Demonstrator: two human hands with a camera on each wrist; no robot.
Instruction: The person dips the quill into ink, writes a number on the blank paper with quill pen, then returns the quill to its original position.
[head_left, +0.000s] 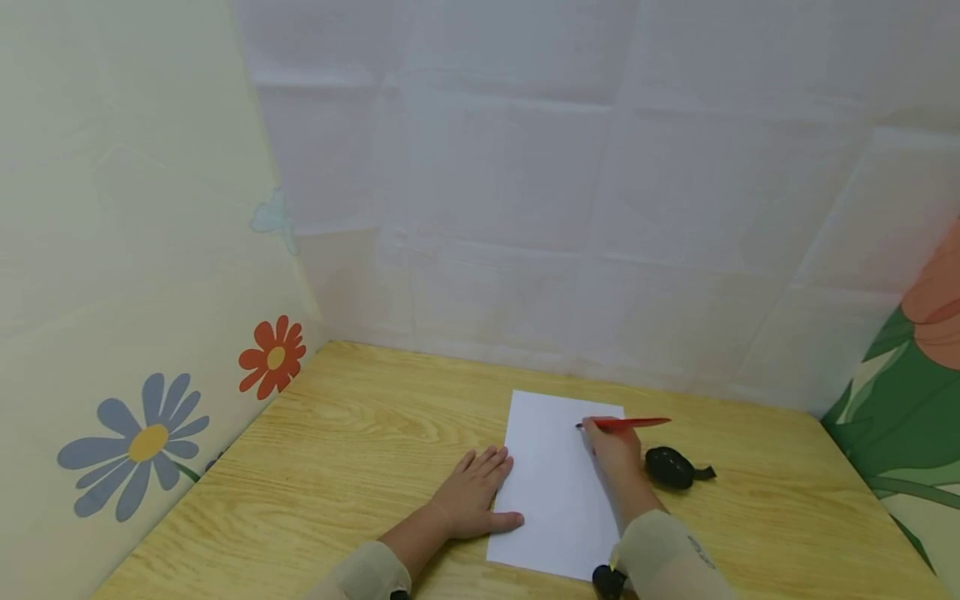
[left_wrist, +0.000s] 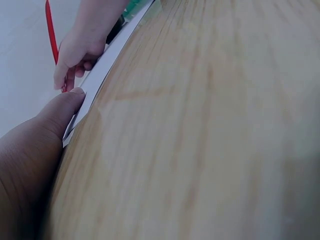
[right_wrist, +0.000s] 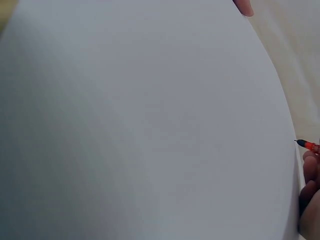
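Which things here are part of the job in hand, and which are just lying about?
In use:
- white sheet of paper, flat on the wooden table
- red pen, gripped by the right hand, tip at the sheet's far end
- left hand, resting flat at the paper's left edge

Lying about:
- black object with a strap, beside the right hand
- flower stickers on the wall
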